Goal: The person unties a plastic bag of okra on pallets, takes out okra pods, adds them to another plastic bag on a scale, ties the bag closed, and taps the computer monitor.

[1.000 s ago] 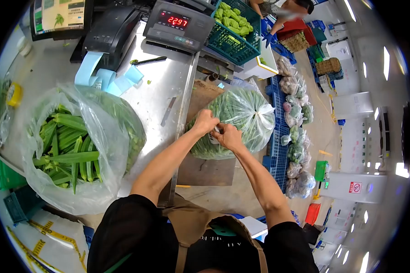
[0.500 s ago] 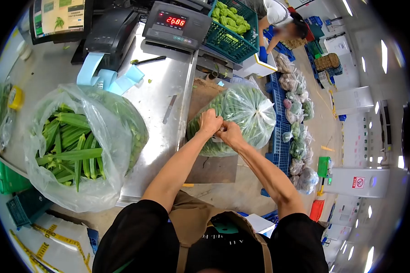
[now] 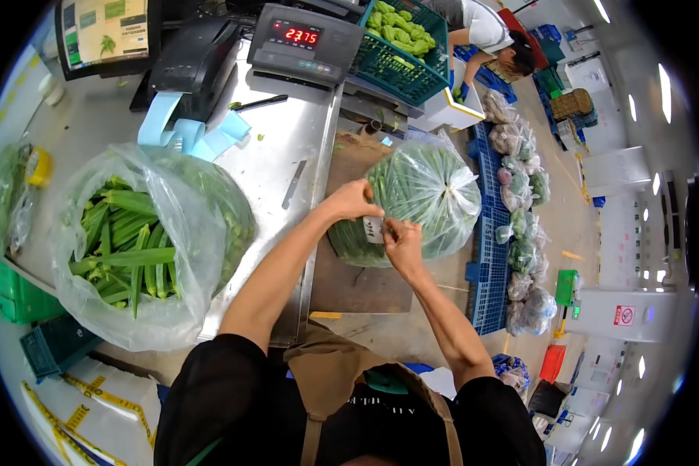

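A tied clear plastic bag of green vegetables (image 3: 435,175) sits on a brown board in front of me, its gathered knot facing right. On its near left side is a small white label (image 3: 373,230) with dark print. My left hand (image 3: 353,200) is closed, its fingertips pinching at the label's upper edge. My right hand (image 3: 403,239) is closed in a pinch at the label's right edge, against the bag. To the left, an open clear bag of okra (image 3: 136,248) stands on the metal table (image 3: 287,147).
A scale display (image 3: 303,39) and a label printer (image 3: 190,66) with a blue paper strip (image 3: 198,140) stand at the back. A green crate (image 3: 404,50) holds green peppers. Right of the bag are blue pallets (image 3: 489,256) with bagged produce. Another person (image 3: 485,39) bends over a white box.
My hands have moved apart, and the white label now shows between them. The red scale reading has changed. The other person's head and arms have shifted, and my view has shifted slightly.
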A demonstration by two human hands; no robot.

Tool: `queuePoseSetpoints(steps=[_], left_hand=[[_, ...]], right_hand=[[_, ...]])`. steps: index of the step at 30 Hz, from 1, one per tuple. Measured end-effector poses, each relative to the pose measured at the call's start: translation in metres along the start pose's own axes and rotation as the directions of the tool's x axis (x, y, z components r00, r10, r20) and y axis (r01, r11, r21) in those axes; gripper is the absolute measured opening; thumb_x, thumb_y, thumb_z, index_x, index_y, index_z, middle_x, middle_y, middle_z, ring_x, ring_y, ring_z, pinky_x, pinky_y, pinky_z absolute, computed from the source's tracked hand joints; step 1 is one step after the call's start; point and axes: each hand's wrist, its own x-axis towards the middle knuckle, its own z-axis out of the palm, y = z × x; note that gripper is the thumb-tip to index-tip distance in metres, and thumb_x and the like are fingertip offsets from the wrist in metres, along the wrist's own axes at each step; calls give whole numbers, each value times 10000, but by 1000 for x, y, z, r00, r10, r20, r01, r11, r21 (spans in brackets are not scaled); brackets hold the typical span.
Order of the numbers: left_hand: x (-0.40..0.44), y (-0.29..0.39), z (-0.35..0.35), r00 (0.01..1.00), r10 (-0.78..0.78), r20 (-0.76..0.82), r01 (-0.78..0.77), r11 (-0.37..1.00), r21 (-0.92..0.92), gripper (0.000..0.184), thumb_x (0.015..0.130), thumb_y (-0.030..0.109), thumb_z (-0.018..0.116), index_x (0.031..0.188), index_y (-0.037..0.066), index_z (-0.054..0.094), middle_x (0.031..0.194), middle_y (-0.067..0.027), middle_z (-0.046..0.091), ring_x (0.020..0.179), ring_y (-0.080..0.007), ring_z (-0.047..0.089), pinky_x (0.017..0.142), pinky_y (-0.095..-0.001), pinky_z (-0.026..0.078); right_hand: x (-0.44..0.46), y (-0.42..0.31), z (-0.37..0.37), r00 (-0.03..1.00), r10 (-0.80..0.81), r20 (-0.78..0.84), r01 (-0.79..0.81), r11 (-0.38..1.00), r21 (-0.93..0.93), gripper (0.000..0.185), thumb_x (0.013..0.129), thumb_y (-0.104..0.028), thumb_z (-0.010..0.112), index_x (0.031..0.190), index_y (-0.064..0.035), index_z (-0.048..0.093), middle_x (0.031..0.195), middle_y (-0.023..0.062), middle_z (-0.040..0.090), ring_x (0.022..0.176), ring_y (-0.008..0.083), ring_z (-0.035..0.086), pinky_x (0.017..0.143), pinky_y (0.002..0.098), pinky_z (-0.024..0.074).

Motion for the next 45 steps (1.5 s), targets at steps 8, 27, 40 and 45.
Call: queuePoseSetpoints(steps=[8,27,40,45], left_hand=[[2,52,8,972,-129,197,-32,757,653,652,529,450,803,932,-47,676,1005,-230,653,953,-304,647,787,-407,512],[11,30,17,993,95,77,-121,678,725,213,695,137,666,829,-28,673,895,-208,668,833,-338,668,713,-413,538],[15,37,37,957,55,284,-282,392,876,317,654,235,762,892,35,701,924,-175,676,901,-302,665,759,-427,519],[5,24,30,974,102,202,-226,481,847,277,705,238,686,852,4,670,901,-208,662,878,-362,652,734,-455,516]], right_hand=[[6,5,1,963,-264,59,271,947,-175,219,663,-36,601,870,-50,670,695,147,558,692,320,499,694,422,371],[11,6,-5,959,-162,234,222,940,-259,107,694,-58,605,796,-40,629,609,169,584,598,327,584,661,418,403],[13,-13,-7,926,231,298,-261,963,63,120,605,-22,602,694,57,604,643,233,592,573,341,608,572,401,482],[8,-15,-4,960,183,211,-214,968,135,119,634,-30,600,681,79,588,590,230,569,496,301,558,547,380,462]])
